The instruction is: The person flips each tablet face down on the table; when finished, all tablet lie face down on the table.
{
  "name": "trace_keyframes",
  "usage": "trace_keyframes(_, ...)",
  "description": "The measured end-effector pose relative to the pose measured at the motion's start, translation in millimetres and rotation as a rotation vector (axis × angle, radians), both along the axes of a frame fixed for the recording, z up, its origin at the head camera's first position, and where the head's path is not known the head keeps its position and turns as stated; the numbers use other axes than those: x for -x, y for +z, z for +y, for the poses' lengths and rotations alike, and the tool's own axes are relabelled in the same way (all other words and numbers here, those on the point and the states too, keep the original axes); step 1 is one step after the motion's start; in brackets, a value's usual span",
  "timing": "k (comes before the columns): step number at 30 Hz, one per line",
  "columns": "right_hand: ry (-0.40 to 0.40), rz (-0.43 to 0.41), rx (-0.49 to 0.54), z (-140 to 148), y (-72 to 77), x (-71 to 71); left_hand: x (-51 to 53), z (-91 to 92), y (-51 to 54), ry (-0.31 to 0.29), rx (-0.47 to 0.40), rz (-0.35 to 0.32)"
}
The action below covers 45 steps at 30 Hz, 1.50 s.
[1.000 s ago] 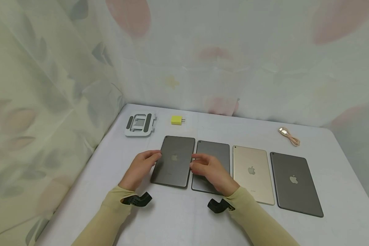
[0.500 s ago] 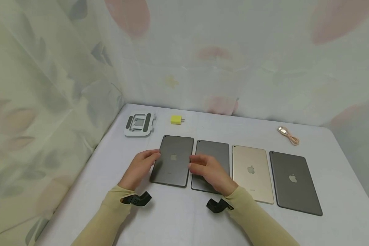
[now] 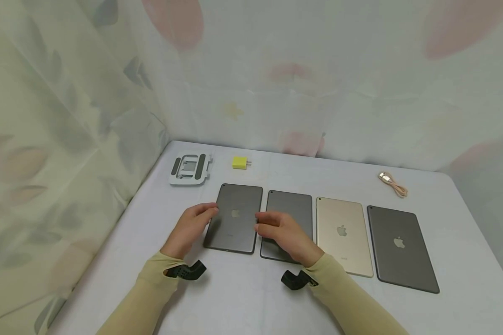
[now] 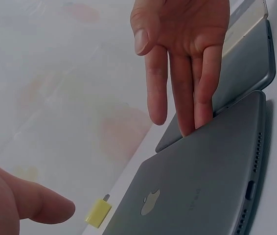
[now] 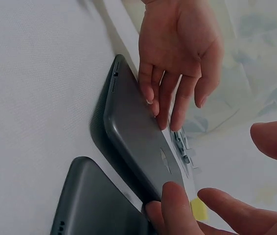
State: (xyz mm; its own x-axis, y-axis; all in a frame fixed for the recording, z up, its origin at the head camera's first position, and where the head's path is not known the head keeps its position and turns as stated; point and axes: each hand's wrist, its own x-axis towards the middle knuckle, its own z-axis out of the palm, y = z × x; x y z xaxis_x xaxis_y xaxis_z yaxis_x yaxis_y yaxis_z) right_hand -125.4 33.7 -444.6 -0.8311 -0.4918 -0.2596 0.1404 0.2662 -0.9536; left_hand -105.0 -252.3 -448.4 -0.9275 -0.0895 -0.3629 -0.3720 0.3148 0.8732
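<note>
In the head view, a dark grey tablet (image 3: pixel 234 221) lies back side up between both hands. My left hand (image 3: pixel 188 230) is at its left edge, fingers fairly straight. Across from it my right hand (image 3: pixel 291 235) has its fingertips on the right edge. The left wrist view shows the right hand's fingers (image 4: pixel 181 93) extended down against the tablet's side, and the right wrist view shows the left hand's fingers (image 5: pixel 165 98) along the opposite side. Under the right hand lies a second dark grey tablet (image 3: pixel 291 207), partly covered.
A gold tablet (image 3: pixel 344 232) and another dark grey tablet (image 3: pixel 402 251) continue the row rightward. Behind are a folded grey-white stand (image 3: pixel 190 181), a yellow charger plug (image 3: pixel 239 163) and a coiled pinkish cable (image 3: pixel 394 184). Patterned curtains hang at the table's left and back.
The leftmost tablet has slid slightly left, widening the gap to the second tablet. My right hand has moved left with its edge; my left hand has stayed almost in place.
</note>
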Motion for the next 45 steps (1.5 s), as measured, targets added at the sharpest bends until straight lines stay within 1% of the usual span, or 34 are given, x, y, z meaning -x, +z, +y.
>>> trace_keyframes(4, 0.006, -0.009, 0.008, 0.5, 0.5, -0.3, 0.1, 0.5, 1.1, -0.004, -0.001, 0.001)
trace_keyframes(11, 0.023, 0.001, 0.010, 1.2, -1.1, 0.4, 0.9, 0.8, 0.4, -0.001, 0.007, 0.001)
trace_keyframes(19, 0.000, 0.012, -0.024, 1.0, -0.7, -1.2, 1.7, 1.1, -0.9, -0.007, 0.009, 0.000)
trace_keyframes(24, 0.001, 0.008, -0.037, 7.4, 1.7, -2.3, 7.1, 5.0, -2.8, -0.034, 0.018, 0.009)
trace_keyframes(27, 0.007, 0.004, -0.056, 14.7, 4.6, -3.5, 10.3, 5.9, -4.2, -0.047, 0.021, 0.014)
trace_keyframes(29, -0.004, 0.007, -0.073, 21.1, 6.3, -4.4, 12.1, 5.2, -5.3, -0.055, 0.019, 0.017)
trace_keyframes(32, -0.023, 0.042, -0.094, 32.7, 9.1, -5.2, 13.6, 2.5, -6.6, -0.063, 0.026, 0.027)
trace_keyframes(35, -0.046, 0.084, -0.116, 46.7, 10.6, -6.1, 13.9, -2.2, -7.0, -0.074, 0.055, 0.034)
trace_keyframes(39, -0.070, 0.189, -0.198, 71.2, 11.3, -8.0, 13.2, -10.6, -5.2, -0.089, 0.131, 0.061)
trace_keyframes(42, -0.081, 0.285, -0.277, 90.6, 11.3, -9.6, 7.7, -19.0, -3.5, -0.083, 0.229, 0.114)
trace_keyframes(45, -0.110, 0.361, -0.333, 110.1, 12.4, -13.2, 2.6, -27.4, -3.3, -0.084, 0.351, 0.223)
